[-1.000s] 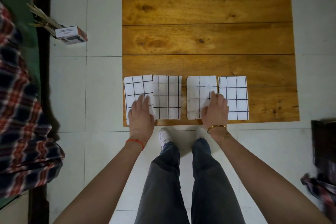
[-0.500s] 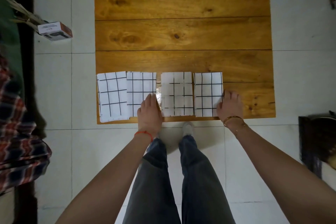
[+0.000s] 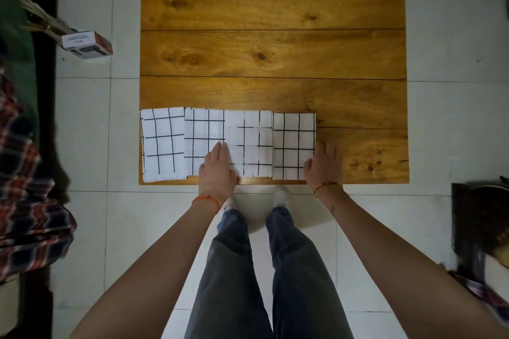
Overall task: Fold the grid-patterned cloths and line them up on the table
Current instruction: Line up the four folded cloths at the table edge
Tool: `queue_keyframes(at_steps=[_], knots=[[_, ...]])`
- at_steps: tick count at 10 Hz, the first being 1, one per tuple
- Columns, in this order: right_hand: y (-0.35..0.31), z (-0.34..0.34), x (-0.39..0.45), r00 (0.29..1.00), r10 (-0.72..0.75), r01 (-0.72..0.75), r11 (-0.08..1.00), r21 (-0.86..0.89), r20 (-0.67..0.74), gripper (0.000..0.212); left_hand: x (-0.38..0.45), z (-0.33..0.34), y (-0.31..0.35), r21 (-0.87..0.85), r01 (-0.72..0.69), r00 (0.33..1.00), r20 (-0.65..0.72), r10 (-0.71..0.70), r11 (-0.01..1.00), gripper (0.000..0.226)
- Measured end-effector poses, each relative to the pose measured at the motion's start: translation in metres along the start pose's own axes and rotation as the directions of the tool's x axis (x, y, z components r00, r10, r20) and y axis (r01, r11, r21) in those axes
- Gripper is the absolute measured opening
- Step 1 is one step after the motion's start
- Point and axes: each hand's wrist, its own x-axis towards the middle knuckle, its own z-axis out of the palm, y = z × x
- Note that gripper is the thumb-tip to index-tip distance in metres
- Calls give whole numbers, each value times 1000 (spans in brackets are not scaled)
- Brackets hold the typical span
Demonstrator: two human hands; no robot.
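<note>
Several folded white cloths with black grid lines lie side by side along the near edge of the wooden table (image 3: pixel 275 49). The leftmost cloth (image 3: pixel 163 143) sits at the table's left corner, beside a second cloth (image 3: pixel 203 129), a third cloth (image 3: pixel 252 143) and the rightmost cloth (image 3: pixel 294 143). My left hand (image 3: pixel 217 168) lies flat, fingers together, over the seam between the second and third cloths. My right hand (image 3: pixel 323 166) rests on the table against the right edge of the rightmost cloth, holding nothing.
A small white box (image 3: pixel 86 44) lies on the tiled floor left of the table. Plaid fabric (image 3: pixel 24 201) hangs at the left edge. A dark piece of furniture (image 3: pixel 480 217) stands at the right. My legs and shoes are below the table's near edge.
The gap between the two middle cloths has closed; the row now touches. My right hand moved from the third cloth to the rightmost cloth's outer edge; my left shifted right.
</note>
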Motion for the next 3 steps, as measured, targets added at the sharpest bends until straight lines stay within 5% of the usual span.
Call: queue_keyframes(at_steps=[3], knots=[[9,-25,-13,999,-20,23,998,52,-47,45,-22,-24,10,-8,-74,996,-59,73,997,68]])
